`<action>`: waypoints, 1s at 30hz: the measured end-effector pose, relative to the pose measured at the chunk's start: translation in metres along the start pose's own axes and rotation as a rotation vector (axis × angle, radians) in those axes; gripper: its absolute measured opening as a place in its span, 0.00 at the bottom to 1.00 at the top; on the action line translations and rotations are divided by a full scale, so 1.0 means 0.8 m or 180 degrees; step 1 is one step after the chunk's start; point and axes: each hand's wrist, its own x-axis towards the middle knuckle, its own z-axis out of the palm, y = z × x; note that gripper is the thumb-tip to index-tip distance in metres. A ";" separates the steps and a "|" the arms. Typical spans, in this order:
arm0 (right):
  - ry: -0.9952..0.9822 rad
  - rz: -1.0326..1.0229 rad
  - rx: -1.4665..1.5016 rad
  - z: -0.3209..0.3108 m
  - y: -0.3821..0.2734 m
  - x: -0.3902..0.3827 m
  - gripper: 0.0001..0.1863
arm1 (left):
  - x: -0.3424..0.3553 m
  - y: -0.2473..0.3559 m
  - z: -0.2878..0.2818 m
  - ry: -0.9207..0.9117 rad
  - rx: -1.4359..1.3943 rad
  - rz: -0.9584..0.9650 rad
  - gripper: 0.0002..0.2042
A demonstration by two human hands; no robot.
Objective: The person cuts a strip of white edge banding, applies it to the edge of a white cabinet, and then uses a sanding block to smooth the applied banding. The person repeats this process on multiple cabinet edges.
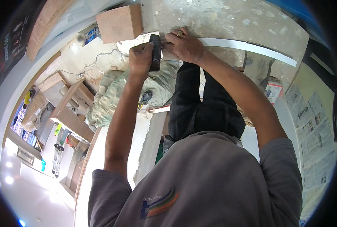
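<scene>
On the far, paint-spotted grey-beige worktop (229, 19) lies a long, flat white strip (248, 46), reaching rightward from the curled right hand (186, 47), whose hold I cannot tell. The black block-shaped tool (155, 55), gripped in the left hand (140, 59), could knock that nearby hand if it slipped.

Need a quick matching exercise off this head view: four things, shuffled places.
1. dark block
2. white strip
3. brown box
4. newspaper sheets

A. near the picture's top edge, left of centre
B. along the picture's right side, below the top corner
C. held in the left hand
D. running rightward from near the right hand

Pairs: 1-C, 2-D, 3-A, 4-B
</scene>
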 end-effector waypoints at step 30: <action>0.0166 -0.0104 -0.0172 -0.008 -0.008 0.012 0.07 | -0.023 -0.083 0.023 -0.0202 -0.1047 0.1412 0.18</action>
